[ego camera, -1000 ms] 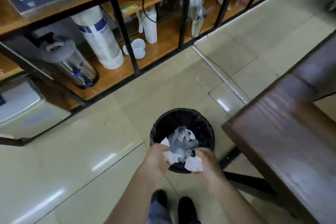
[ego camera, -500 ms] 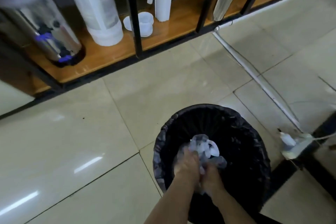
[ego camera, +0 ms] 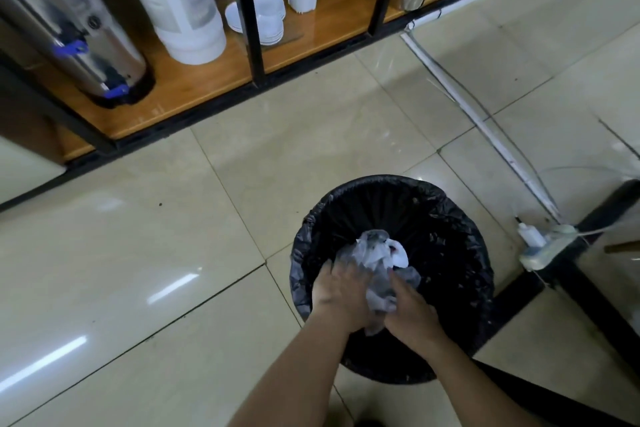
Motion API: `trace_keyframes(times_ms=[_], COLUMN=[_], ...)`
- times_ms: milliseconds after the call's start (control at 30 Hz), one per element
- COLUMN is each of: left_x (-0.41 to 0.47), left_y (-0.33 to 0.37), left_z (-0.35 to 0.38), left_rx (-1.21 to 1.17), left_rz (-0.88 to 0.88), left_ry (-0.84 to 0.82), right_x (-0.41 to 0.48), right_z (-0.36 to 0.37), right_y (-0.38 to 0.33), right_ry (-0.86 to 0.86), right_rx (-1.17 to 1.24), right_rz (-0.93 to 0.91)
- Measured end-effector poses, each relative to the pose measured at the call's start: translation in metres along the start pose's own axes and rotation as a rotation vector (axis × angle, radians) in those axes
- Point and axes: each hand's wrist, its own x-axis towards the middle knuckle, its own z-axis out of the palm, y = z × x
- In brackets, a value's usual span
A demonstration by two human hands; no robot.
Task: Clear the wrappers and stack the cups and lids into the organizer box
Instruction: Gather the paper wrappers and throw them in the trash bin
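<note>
A crumpled bundle of clear and white plastic wrappers [ego camera: 375,258] sits in the mouth of a round bin lined with a black bag [ego camera: 450,218] on the floor. Both my hands reach into the bin and clasp the bundle. My left hand [ego camera: 341,296] grips its left side and my right hand [ego camera: 410,312] grips its lower right. The bottom of the bundle is hidden behind my fingers. Neither cups, lids nor the organizer box show near the bin.
A low wooden shelf with black metal posts [ego camera: 249,10] runs across the top. It holds a steel urn [ego camera: 86,42], sleeves of white cups [ego camera: 183,0] and stacked white lids [ego camera: 270,19]. A power strip [ego camera: 543,246] and black table legs [ego camera: 595,295] lie to the right of the bin.
My view dropped closer to the bin and the table top left the frame. My hands went from above the rim down into the bin, still holding the wrappers.
</note>
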Motion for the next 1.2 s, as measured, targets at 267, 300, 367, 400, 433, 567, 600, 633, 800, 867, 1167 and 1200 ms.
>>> trace_keyframes(times_ms=[267,300,367,400,433,567,600,633,800,867,1167,1200], left_x=[-0.136,-0.156,-0.195,-0.213,-0.231,-0.296,-0.309,-0.322,-0.373,-0.387,-0.412,-0.414], left_y=[-0.005,-0.005,-0.005,-0.006,-0.006,0.001,0.005,0.011,0.054,0.077,0.229,0.248], left_z=[-0.095,-0.110,-0.140,-0.156,-0.171,-0.236,-0.254,-0.272,-0.353,-0.377,-0.419,-0.418], left_rx=[-0.177,-0.199,-0.229,-0.238,-0.248,-0.263,-0.261,-0.259,-0.197,-0.184,-0.123,-0.121], left_rz=[-0.046,-0.050,-0.069,-0.078,-0.080,-0.033,-0.015,0.000,0.124,0.189,0.557,0.595], left_ry=[0.420,0.462,0.543,0.578,0.607,0.715,0.735,0.752,0.886,0.933,0.979,0.976], right_x=[-0.142,-0.163,-0.204,-0.224,-0.244,-0.316,-0.332,-0.347,-0.412,-0.433,-0.529,-0.540], right_z=[-0.069,-0.078,-0.099,-0.109,-0.119,-0.166,-0.179,-0.193,-0.259,-0.282,-0.349,-0.354], right_y=[-0.082,-0.095,-0.122,-0.135,-0.147,-0.189,-0.197,-0.203,-0.212,-0.205,-0.106,-0.090], right_ry=[0.332,0.352,0.392,0.415,0.437,0.591,0.642,0.691,0.911,0.989,1.226,1.257], right_rx=[0.150,0.142,0.119,0.107,0.084,-0.061,-0.084,-0.092,-0.114,-0.120,-0.095,-0.081], right_rz=[-0.172,-0.208,-0.289,-0.324,-0.355,-0.466,-0.479,-0.490,-0.491,-0.469,-0.228,-0.197])
